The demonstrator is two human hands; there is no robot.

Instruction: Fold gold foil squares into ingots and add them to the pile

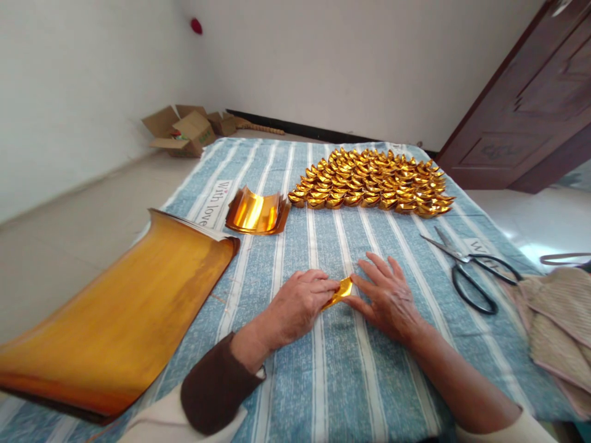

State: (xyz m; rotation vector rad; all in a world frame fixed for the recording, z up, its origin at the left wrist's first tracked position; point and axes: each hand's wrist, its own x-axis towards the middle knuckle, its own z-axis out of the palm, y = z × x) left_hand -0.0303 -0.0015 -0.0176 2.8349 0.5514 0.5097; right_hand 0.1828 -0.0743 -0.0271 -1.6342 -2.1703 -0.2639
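Nearest the camera, both hands rest on the blue-and-white striped cloth (pixel 323 381) that covers the table, close to its near edge and about midway along it. A small folded piece of gold foil paper (pixel 340 291) lies between them, its long axis running on a slant from lower left to upper right. The left hand (pixel 298 304) is curled, its fingertips pinching the lower left end of the foil; the right hand (pixel 385 295) lies flat and spread, fingers fanned open, with the thumb and forefinger side touching the foil's upper right end, pressing rather than gripping it. Each hand meets the piece from its own side, so neither is clearly nearer, and nothing lies between hands and foil. Toward the left edge a thick stack of large gold sheets (pixel 124 314) curls up at its far end and hangs over the table's near left corner. Toward the right edge a pair of black-handled scissors (pixel 466 271) lies with blades pointing away to the left, well apart from the right hand, and beyond it some beige woven fabric (pixel 558 320) sits at the right edge. Farther up, a small stack of curved gold foil squares (pixel 257 211) sits left of centre, and just beside it rows of finished gold paper ingots (pixel 373 181) fill the far right part of the cloth. Off the table, open cardboard boxes (pixel 184 130) stand on the floor by the wall.
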